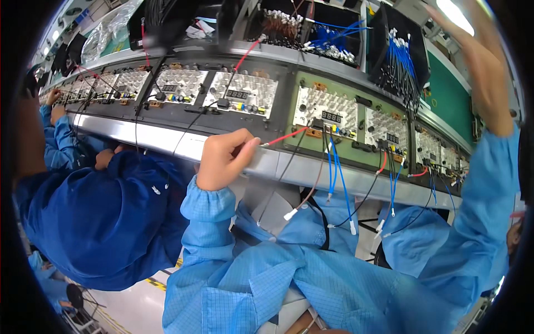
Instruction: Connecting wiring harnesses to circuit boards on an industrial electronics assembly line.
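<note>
A green tray (347, 88), right of centre, carries a circuit board (328, 113) and a second one beside it. At upper centre, a divided black bin (334, 15) holds brown leads on one side, blue on the other; a tilted black bin (384, 22) at upper right holds blue leads. The right hand (488, 72), raised at far upper right, is blurred, fingers extended apart; contact at its tips cannot be told. The left hand (225, 160), at centre, pinches a red wire (286, 136) between thumb and fingertip.
</note>
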`<state>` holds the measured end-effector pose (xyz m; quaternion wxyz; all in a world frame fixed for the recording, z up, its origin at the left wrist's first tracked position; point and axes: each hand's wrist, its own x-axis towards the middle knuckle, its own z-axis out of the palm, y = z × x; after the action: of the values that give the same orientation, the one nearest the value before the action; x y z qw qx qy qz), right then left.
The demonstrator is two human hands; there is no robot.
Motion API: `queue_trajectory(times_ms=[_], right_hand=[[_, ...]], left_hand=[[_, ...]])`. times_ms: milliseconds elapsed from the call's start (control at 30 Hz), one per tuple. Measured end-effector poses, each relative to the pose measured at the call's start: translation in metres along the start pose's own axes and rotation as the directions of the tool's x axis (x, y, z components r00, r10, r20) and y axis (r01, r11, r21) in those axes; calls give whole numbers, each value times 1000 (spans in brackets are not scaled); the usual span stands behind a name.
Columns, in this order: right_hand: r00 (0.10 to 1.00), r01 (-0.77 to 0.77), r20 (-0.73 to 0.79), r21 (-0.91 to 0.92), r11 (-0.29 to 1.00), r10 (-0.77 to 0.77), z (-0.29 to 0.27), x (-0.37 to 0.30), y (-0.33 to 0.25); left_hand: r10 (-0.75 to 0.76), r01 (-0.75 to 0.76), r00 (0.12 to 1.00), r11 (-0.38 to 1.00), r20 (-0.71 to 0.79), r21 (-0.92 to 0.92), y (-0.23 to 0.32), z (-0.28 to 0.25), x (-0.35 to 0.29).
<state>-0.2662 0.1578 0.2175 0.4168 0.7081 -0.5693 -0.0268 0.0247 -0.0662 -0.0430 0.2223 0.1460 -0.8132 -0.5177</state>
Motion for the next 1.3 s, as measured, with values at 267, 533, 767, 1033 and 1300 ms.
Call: queue_trajectory(times_ms=[267,533,767,1033,1300], right_hand=[[702,-206,708,93,974,81,189,37,-1],[836,-129,549,218,967,-13,289,70,-34],[774,-271,614,101,957,155,333,112,-66],[525,-624,802,135,769,285,409,121,-77],[457,-811,801,197,552,386,419,119,-60]], left_hand=[[98,-98,995,993,8,62,-5,-15,-11],[176,-182,983,976,59,121,-5,-20,-9],[228,-242,968,960,108,138,-3,-17,-4],[208,-236,961,960,182,148,-3,-22,1],[227,-245,955,966,189,79,-3,-20,4]])
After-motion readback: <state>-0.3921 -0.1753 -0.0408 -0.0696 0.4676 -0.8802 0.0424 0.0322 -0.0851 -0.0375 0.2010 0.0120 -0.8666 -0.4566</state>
